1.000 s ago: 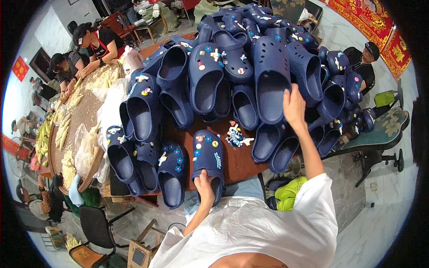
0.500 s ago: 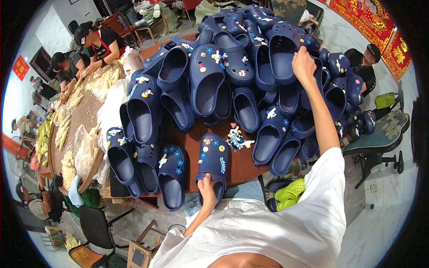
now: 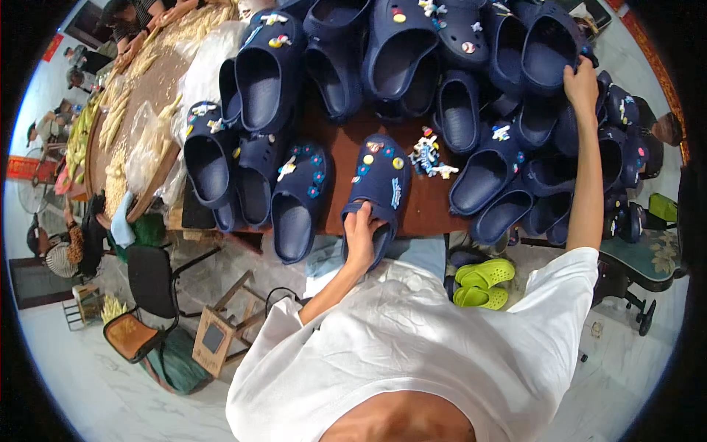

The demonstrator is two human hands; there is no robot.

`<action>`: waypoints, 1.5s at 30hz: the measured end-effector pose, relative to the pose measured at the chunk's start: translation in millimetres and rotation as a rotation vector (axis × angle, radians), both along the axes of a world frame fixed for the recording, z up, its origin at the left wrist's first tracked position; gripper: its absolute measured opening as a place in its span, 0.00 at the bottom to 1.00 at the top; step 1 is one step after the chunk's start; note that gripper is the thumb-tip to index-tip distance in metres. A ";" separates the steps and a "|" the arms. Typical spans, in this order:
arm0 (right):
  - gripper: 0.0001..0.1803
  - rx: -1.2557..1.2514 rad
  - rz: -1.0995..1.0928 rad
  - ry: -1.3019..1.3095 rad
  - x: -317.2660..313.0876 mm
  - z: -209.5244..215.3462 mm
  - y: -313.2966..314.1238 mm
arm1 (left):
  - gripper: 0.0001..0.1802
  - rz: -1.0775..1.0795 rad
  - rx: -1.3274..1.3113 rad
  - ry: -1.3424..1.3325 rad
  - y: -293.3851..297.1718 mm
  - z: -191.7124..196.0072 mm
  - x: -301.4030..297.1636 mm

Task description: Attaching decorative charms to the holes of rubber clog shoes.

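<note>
Navy clogs crowd the brown table [image 3: 423, 195], a pile of charms [image 3: 429, 156] just right of the left fingers, green sandals [image 3: 482, 283] on the floor below. Left hand [image 3: 361, 239], arm bent, grips the heel of a charm-studded clog [image 3: 377, 193]; right hand [image 3: 580, 85], arm outstretched, fingers curled on the rim of a far clog [image 3: 549, 46]. Top pile cut off.

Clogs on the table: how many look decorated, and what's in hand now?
Done: several navy clogs at the near edge carry charms. In hand: left hand grips a charmed clog; right hand reaches a plain clog. Left: the plain pile, loose charms.
</note>
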State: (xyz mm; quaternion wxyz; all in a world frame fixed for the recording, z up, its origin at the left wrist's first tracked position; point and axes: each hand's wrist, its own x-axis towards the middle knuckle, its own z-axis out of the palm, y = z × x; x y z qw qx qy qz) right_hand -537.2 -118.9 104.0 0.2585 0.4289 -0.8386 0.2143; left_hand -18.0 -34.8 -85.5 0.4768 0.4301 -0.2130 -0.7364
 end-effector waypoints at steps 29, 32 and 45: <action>0.08 0.108 0.685 -0.888 339.4 -195.5 92.0 | 0.20 -0.460 -0.114 -0.322 6.4 -1.3 29.3; 0.09 0.111 0.662 -0.910 346.0 -202.7 88.2 | 0.13 -0.638 -0.318 -0.580 3.6 24.3 46.1; 0.21 0.057 0.429 -1.255 380.9 -222.5 93.8 | 0.18 -0.156 -0.774 -1.164 -58.4 13.6 33.2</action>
